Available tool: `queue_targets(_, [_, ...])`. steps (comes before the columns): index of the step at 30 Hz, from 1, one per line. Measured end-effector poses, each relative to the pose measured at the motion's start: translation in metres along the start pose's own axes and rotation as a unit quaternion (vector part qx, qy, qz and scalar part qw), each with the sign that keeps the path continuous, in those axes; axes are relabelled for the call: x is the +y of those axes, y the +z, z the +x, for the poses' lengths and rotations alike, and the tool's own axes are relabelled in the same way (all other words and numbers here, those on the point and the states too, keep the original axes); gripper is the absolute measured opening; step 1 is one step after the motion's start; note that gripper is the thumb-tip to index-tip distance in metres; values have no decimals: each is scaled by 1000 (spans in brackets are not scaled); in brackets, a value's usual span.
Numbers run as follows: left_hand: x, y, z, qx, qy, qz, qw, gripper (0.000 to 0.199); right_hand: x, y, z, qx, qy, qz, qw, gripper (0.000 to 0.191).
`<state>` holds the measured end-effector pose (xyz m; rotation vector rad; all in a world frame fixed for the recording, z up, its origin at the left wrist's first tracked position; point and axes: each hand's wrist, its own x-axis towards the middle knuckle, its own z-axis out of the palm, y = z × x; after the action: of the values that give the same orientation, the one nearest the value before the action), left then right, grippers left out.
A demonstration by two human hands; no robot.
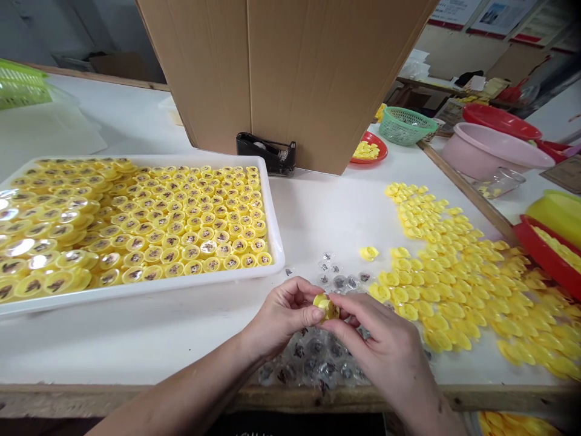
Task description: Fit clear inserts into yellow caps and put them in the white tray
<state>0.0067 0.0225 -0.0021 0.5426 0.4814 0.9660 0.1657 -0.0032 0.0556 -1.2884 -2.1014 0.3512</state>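
My left hand (284,315) pinches a small yellow round plastic piece (321,301) between thumb and fingers. My right hand (379,330) grips the same piece from the other side, where a dark printed face (334,310) shows. Beneath both hands lie several clear round discs (315,346) with dark prints, partly hidden by my fingers. To the right spread many loose yellow plastic pieces (447,284), one single yellow piece (369,253) lying apart. On the left, a white tray (273,242) holds rows of yellow pieces with printed faces, stacked higher at its left side.
A large cardboard box (290,72) stands behind a black tape dispenser (265,154). Toward the right are a red plate (379,154), a green basket (406,127), a pink basin (494,148) and a red tray (526,233). A wooden strip (467,188) edges the table there.
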Motion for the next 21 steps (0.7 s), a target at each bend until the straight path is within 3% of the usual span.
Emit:
queue_targets(7, [3,0,-1,25,-30,47,998,41,-3,24,-5,60,-10,-78,995,14])
queue_targets(14, [5,1,-2,40,0,132,990,37,10,20,-10,37,118,98,988,28])
queue_targets(18, [2,0,-1,54,41,186,980,30,15,21,-12,-25,198,244,949,15])
queue_targets(21, [-3,2,-2,66,48,188,979,31,22,28,-22,1,225,298,928,17])
